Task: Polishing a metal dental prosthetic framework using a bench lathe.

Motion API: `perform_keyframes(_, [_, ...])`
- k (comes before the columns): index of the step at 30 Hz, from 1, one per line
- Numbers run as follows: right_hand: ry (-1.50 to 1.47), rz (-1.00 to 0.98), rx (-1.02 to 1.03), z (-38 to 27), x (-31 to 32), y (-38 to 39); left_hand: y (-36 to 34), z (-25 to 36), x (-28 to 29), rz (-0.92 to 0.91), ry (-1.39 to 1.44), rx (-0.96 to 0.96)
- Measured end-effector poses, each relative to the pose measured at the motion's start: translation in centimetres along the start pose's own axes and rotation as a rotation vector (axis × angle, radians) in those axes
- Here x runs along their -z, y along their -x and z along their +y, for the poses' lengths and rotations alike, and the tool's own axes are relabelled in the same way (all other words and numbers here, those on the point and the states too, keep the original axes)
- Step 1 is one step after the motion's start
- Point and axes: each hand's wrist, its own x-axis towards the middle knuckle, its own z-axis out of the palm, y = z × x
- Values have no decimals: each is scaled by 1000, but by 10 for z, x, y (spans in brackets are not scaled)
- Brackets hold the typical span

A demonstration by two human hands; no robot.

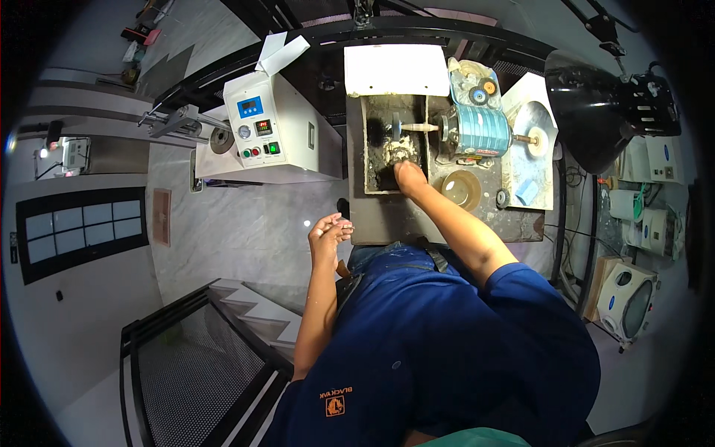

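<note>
My right hand (410,177) reaches down into an open tray (366,160) with dark, wet walls. Its fingertips meet a clump of pale grey paste (401,152) and are hidden there, so their closure does not show. Just above that paste, a polishing wheel (397,128) sits on the tapered shaft (421,127) of a blue motor (480,131). My left hand (328,235) is raised left of the bench, its fingers curled round a small pinkish piece (343,223) whose exact kind is too small to make out.
A round bowl (462,191) stands beside my right forearm. Small wheels (482,91) lie behind the motor, and a blue block (526,192) rests at its right. A black lamp (588,112) overhangs the right side. To the left stands a white machine (298,130) with buttons.
</note>
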Motion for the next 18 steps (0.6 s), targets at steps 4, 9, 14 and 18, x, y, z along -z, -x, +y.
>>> perform_keyframes(4, [-87, 130, 35, 38, 2, -27, 0, 8, -8, -19, -1, 4])
perform_keyframes(9, [-140, -63, 151, 42, -8, -21, -1, 5, -8, -42, 3, -7])
perform_keyframes(14, [273, -269, 295, 23, 16, -10, 0, 8, -8, -45, 59, -86])
perform_keyframes(18, [115, 268, 214, 22, -4, -5, 2, 17, -20, -30, 41, -173])
